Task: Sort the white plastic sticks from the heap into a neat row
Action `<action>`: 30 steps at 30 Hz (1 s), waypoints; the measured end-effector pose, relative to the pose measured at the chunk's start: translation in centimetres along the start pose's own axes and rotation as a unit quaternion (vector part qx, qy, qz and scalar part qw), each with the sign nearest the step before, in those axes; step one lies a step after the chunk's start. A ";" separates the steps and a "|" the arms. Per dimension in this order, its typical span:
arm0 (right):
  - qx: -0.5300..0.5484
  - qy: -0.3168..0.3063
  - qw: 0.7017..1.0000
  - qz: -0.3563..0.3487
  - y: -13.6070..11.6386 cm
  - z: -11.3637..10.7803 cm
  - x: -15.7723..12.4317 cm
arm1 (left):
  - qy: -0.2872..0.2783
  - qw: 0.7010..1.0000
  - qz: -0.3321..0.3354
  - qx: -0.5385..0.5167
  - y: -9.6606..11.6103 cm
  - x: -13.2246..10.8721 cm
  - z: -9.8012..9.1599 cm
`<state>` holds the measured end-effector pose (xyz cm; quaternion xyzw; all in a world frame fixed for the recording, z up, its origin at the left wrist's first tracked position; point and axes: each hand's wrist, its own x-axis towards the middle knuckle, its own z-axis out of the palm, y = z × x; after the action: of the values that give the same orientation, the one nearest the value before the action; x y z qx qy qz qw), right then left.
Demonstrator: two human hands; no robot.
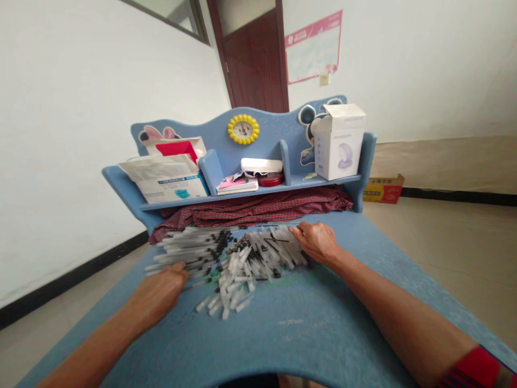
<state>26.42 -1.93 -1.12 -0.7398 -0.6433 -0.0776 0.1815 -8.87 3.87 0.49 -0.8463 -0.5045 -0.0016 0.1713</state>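
Observation:
My left hand [167, 285], slightly blurred, is closed with curled fingers at the near side of a stack of clear pens with black ends [188, 245]. What it grips is hidden behind the fingers. My right hand [317, 242] has its thumb and fingers pinched together at the right edge of the heap; whatever is between them is too small to name. Between my hands lies a loose heap of short clear pen caps [234, 275], some spilling toward me. More clear pieces mixed with black parts [278, 245] lie just left of my right hand.
A blue desk [274, 334] has a raised shelf [250, 196] along its back. A checked red cloth [258, 210] is bunched under it. On the shelf stand a white box [341, 145], a mask box [173, 180], booklets [238, 185] and a red round case [270, 180].

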 end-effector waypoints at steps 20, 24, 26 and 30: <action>-0.026 -0.006 1.000 0.006 -0.9 0.5 -0.2 | -0.133 0.990 0.003 0.044 1.4 -3.4 -2.8; -0.024 0.004 1.000 0.003 -0.9 0.4 -0.3 | -0.118 0.992 0.016 0.038 1.6 -3.1 -3.1; -0.023 0.011 1.000 0.003 -0.9 0.4 -0.4 | -0.114 0.992 0.027 0.046 1.6 -3.0 -3.2; -0.017 0.025 1.000 0.001 -0.8 0.1 -0.5 | -0.093 0.995 0.028 0.038 0.8 -3.3 -2.7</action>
<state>25.55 -2.23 -1.29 -0.7410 -0.6367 -0.1062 0.1849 -9.30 -0.08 2.22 -0.8493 -0.4943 0.1014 0.1552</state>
